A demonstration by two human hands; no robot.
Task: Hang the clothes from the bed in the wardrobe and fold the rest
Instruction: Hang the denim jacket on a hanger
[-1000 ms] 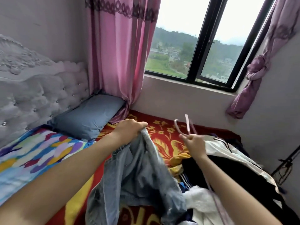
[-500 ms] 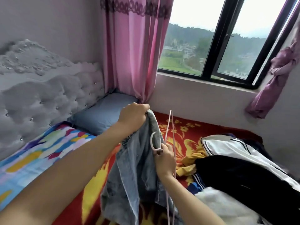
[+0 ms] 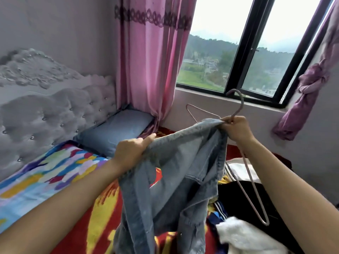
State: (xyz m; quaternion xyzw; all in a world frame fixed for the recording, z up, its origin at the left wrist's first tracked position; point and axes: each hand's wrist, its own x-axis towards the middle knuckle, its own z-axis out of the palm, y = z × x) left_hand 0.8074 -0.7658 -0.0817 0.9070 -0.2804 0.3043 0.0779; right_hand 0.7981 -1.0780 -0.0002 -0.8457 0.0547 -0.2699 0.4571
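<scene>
Left hand (image 3: 131,153): head view; fingers curled round the upper edge of the denim jacket (image 3: 179,171), holding it up above the bed (image 3: 102,213).
Right hand (image 3: 237,130): pinches the pink hanger (image 3: 242,103) at its neck, together with the jacket's collar.
Hanger ends: one pokes out beyond the cloth, the other hangs bare below the right wrist.
Risk: neither shoulder looks seated, so the heavy denim could slide off the thin wire.
Pile (image 3: 244,235): more clothes lie on the right.

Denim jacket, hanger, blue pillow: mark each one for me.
denim jacket (image 3: 170,162), head view, front panel.
hanger (image 3: 242,102), head view, hook's curved stem.
blue pillow (image 3: 117,129), head view, top face.
</scene>
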